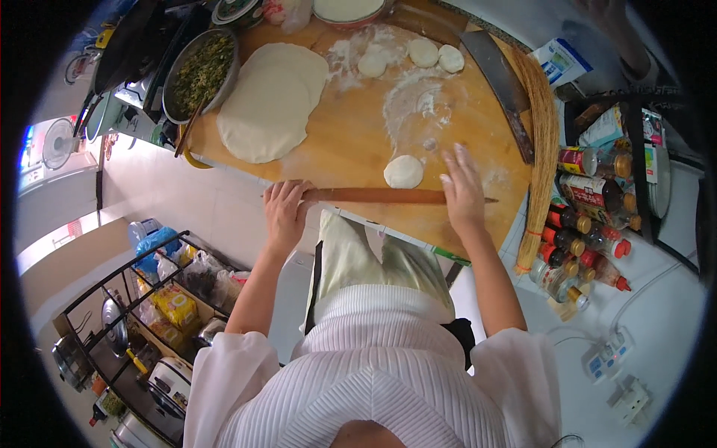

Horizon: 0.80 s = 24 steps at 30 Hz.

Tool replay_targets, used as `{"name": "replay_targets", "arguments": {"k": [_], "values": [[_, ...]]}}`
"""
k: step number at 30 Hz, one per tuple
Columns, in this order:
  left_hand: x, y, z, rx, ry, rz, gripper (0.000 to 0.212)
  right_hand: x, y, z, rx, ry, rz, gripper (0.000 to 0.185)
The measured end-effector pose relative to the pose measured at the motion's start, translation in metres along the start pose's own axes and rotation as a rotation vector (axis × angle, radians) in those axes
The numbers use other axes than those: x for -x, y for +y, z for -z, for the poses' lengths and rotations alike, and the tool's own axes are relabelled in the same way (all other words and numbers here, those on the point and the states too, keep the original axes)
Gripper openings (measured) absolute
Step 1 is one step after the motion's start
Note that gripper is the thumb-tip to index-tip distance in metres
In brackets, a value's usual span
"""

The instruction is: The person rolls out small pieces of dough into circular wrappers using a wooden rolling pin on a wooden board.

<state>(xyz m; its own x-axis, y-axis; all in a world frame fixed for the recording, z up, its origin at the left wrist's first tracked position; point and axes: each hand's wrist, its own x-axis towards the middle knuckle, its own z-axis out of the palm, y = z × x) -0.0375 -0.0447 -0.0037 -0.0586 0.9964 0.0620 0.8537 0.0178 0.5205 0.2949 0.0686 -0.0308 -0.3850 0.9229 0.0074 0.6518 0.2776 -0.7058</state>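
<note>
A wooden rolling pin (375, 195) lies across the front edge of a floured wooden board (347, 145). My left hand (287, 213) is curled around the pin's left end. Over its right part rests my right hand (466, 193), fingers stretched forward and a little apart, not wrapped around it. A small round of dough (404, 172) sits just beyond the pin, near my right fingers. Several dough pieces (423, 53) are at the back of the board. Large thin dough sheets (271, 103), overlapping, lie on the left.
Left of the sheets stands a metal bowl (234, 70) of chopped green filling, with chopsticks (190, 126) leaning out. A large knife (497, 89) and a straw brush (539, 162) line the right edge. Beyond are sauce bottles (588, 196); a loaded rack (129, 263) stands behind left.
</note>
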Motion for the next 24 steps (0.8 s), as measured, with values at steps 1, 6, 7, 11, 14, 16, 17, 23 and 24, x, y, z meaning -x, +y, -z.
{"name": "replay_targets", "arguments": {"k": [1, 6, 7, 11, 14, 16, 17, 23, 24], "values": [[-0.010, -0.003, -0.009, -0.045, 0.024, -0.065, 0.026, 0.002, 0.013, 0.003, 0.204, 0.062, -0.004, 0.047], [-0.080, -0.012, -0.042, -0.112, 0.046, -0.096, 0.052, -0.048, 0.024, 0.011, 0.694, 0.175, 0.032, 0.054], [-0.088, -0.008, -0.040, -0.185, 0.043, -0.071, 0.061, -0.054, 0.021, 0.012, 0.676, 0.187, 0.004, 0.055], [-0.018, -0.028, -0.040, -0.253, -0.115, -0.149, 0.078, -0.002, 0.016, 0.012, 0.512, -0.013, 0.073, 0.059], [0.005, -0.024, -0.039, -0.270, -0.203, -0.054, 0.082, -0.001, 0.014, 0.019, 0.430, -0.140, 0.115, 0.062], [-0.039, -0.026, -0.041, -0.235, -0.114, -0.037, 0.083, -0.050, 0.013, 0.022, 0.522, -0.081, 0.156, 0.064], [-0.067, -0.026, -0.044, -0.187, -0.013, -0.025, 0.085, -0.072, 0.018, 0.024, 0.631, -0.019, 0.202, 0.066], [0.000, -0.025, -0.036, -0.302, -0.201, -0.138, 0.091, -0.013, 0.034, 0.022, 0.428, -0.182, 0.190, 0.069], [0.020, -0.025, -0.040, -0.232, -0.200, -0.122, 0.090, -0.012, 0.031, 0.026, 0.435, -0.178, 0.198, 0.069]]}}
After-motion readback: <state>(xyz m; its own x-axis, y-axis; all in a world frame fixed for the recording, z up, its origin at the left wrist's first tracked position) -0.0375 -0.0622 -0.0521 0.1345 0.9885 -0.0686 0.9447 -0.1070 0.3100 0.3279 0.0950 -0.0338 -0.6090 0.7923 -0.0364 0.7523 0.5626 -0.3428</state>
